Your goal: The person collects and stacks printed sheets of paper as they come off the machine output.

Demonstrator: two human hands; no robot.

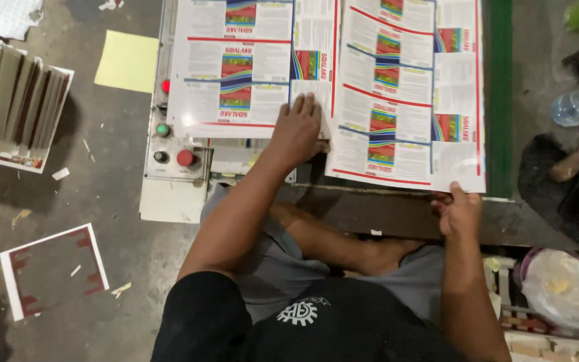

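Observation:
Two large printed sheets of flat carton blanks lie on a machine table. My left hand (297, 129) rests flat, fingers spread, on the near right corner of the left sheet (236, 67), where it meets the right sheet (407, 94). My right hand (459, 211) pinches the right sheet's near right corner, thumb on top, at the table's front edge. The right sheet lies slightly askew and overlaps the left one.
A control panel (169, 151) with red, green and black buttons sits left of the sheets. Stacked cartons (15, 100) stand at far left, with a yellow paper (127, 60) and a printed board (53, 268) on the floor. A plastic bottle (574, 104) and bag (564, 285) are at right.

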